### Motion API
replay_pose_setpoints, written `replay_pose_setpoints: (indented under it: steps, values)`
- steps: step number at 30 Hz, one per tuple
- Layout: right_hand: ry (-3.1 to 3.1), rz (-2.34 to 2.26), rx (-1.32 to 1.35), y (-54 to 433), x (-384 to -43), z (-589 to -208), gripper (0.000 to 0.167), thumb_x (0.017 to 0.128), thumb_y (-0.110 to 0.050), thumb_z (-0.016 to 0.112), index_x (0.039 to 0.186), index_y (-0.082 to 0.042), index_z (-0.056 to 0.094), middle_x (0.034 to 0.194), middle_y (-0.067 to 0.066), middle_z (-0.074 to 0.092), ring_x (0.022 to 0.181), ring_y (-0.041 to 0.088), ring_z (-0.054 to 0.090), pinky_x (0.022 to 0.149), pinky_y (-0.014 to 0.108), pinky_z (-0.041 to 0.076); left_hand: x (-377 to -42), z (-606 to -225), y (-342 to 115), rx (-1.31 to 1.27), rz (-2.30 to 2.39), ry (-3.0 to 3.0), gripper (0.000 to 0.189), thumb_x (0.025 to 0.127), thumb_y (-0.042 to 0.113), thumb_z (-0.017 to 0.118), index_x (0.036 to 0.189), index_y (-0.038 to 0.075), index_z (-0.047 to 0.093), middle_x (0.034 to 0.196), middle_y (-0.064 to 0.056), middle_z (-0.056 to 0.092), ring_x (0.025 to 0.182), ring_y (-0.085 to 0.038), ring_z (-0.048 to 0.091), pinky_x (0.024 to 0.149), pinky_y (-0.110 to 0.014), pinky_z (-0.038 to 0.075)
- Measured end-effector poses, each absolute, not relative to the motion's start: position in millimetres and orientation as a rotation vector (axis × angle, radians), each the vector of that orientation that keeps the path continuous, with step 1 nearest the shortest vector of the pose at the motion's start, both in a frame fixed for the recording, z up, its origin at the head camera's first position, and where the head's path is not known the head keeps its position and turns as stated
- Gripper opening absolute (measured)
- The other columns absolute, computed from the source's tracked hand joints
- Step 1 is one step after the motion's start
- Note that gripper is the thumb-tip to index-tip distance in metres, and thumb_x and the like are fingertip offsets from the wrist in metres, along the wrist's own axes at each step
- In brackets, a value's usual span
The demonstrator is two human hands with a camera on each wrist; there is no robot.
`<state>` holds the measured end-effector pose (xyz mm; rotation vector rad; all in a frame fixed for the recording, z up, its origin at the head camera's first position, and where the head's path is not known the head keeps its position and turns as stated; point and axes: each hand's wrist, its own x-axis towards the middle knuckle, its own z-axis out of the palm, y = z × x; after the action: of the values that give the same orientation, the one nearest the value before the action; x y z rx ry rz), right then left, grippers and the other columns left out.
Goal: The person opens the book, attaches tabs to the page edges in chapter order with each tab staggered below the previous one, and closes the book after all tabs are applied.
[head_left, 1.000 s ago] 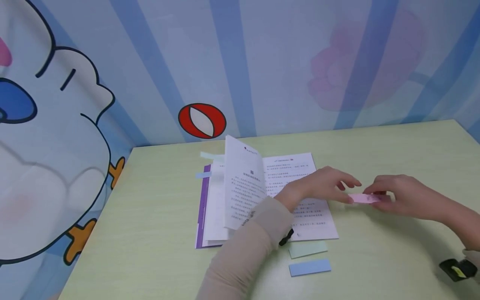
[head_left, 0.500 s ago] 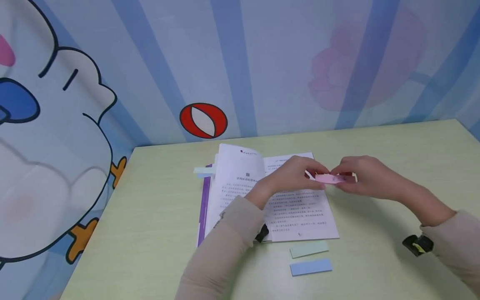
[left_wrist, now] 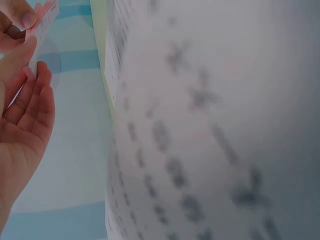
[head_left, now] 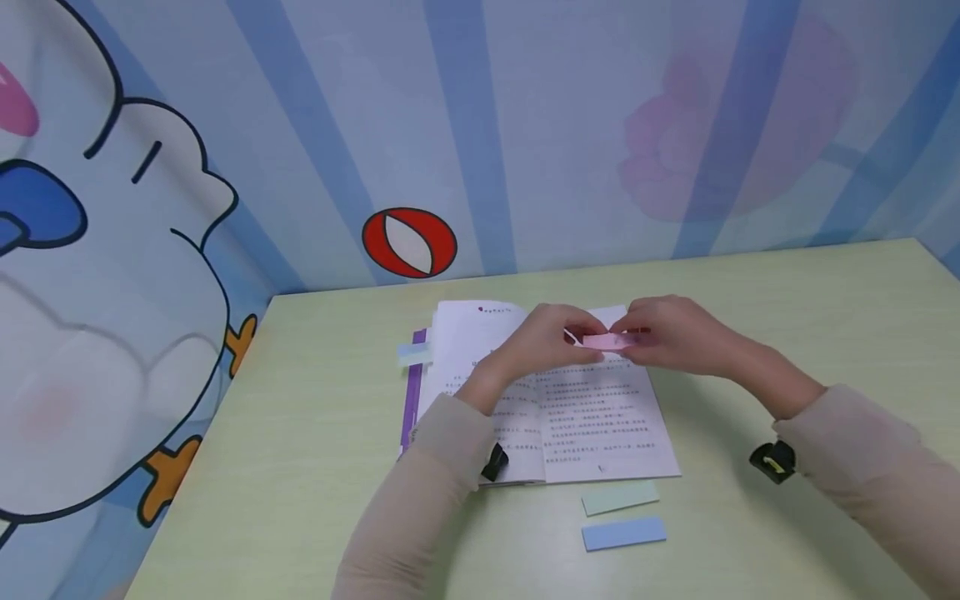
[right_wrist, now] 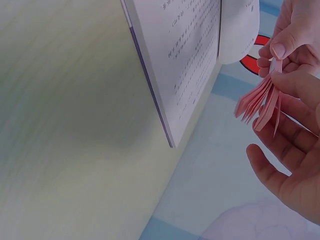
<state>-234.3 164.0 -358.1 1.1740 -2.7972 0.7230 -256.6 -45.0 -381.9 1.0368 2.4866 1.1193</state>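
Observation:
A pad of pink sticky notes (head_left: 603, 342) is held between both hands above the open book (head_left: 600, 417). My left hand (head_left: 551, 333) pinches its left end between thumb and fingers. The other end is gripped by my right hand (head_left: 678, 333). In the right wrist view the pink sheets (right_wrist: 252, 100) fan apart below the pinched end, with my right hand (right_wrist: 300, 165) curled around them. Over in the left wrist view, the pad (left_wrist: 46, 22) shows at the upper left, and a blurred book page (left_wrist: 200, 125) fills much of the frame.
A green sticky-note pad (head_left: 620, 498) and a blue one (head_left: 624, 533) lie on the table (head_left: 262, 458) in front of the book. Pale tabs (head_left: 414, 354) stick out past the book's left edge, over its purple cover (head_left: 411, 400). A patterned wall (head_left: 562, 125) stands behind.
Both hands have moved left with the pink pad, from right of the book to over its right page. The left hand now pinches the pad. The raised page has settled lower to the left.

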Motion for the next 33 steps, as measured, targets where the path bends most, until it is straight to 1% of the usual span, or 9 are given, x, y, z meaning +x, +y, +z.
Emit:
replay_pose_setpoints:
  steps: [7, 16, 22, 29, 33]
  values:
    - [-2.812, 0.729, 1.184, 151.1, -238.3, -362.3, 0.020, 0.077, -0.006, 0.073, 0.096, -0.002, 0.072, 0.073, -0.001, 0.059, 0.061, 0.011, 0.044, 0.055, 0.025, 0.037, -257.4, -389.5, -57.0, 0.985, 1.129, 2.529, 0.024, 0.082, 0.016, 0.072, 0.105, 0.008, 0.069, 0.094, 0.002, 0.067, 0.080, -0.010, 0.053, 0.073, -0.018, 0.046]
    - [-2.811, 0.695, 1.166, 144.4, -241.8, -368.5, 0.022, 0.076, -0.007, 0.074, 0.097, -0.001, 0.072, 0.077, 0.002, 0.062, 0.061, 0.012, 0.045, 0.055, 0.025, 0.037, -256.3, -391.1, -62.0, 0.929, 1.148, 2.544, 0.022, 0.082, 0.014, 0.072, 0.104, 0.008, 0.069, 0.096, 0.002, 0.067, 0.083, -0.010, 0.055, 0.077, -0.018, 0.047]
    - [-2.814, 0.720, 1.166, 144.2, -242.8, -370.6, 0.023, 0.076, -0.006, 0.074, 0.098, 0.000, 0.071, 0.078, 0.003, 0.062, 0.063, 0.012, 0.045, 0.057, 0.026, 0.038, -256.4, -392.4, -62.7, 0.920, 1.155, 2.544, 0.023, 0.082, 0.014, 0.071, 0.104, 0.008, 0.069, 0.096, 0.001, 0.067, 0.082, -0.010, 0.055, 0.076, -0.018, 0.047]
    - [-2.833, 0.828, 1.128, 146.5, -244.3, -376.0, 0.029, 0.076, -0.007, 0.075, 0.103, 0.002, 0.069, 0.090, 0.008, 0.067, 0.069, 0.015, 0.050, 0.061, 0.026, 0.040, -255.2, -391.5, -62.7, 0.908, 1.158, 2.547, 0.024, 0.083, 0.015, 0.072, 0.105, 0.008, 0.069, 0.096, 0.002, 0.066, 0.082, -0.011, 0.054, 0.075, -0.019, 0.046]
    - [-2.875, 0.860, 1.104, 147.7, -246.3, -379.8, 0.028, 0.077, -0.008, 0.073, 0.103, 0.002, 0.069, 0.089, 0.007, 0.068, 0.066, 0.013, 0.049, 0.058, 0.025, 0.038, -255.6, -391.5, -62.4, 0.894, 1.164, 2.544, 0.024, 0.083, 0.016, 0.072, 0.105, 0.009, 0.068, 0.096, 0.002, 0.066, 0.082, -0.011, 0.054, 0.076, -0.019, 0.046]
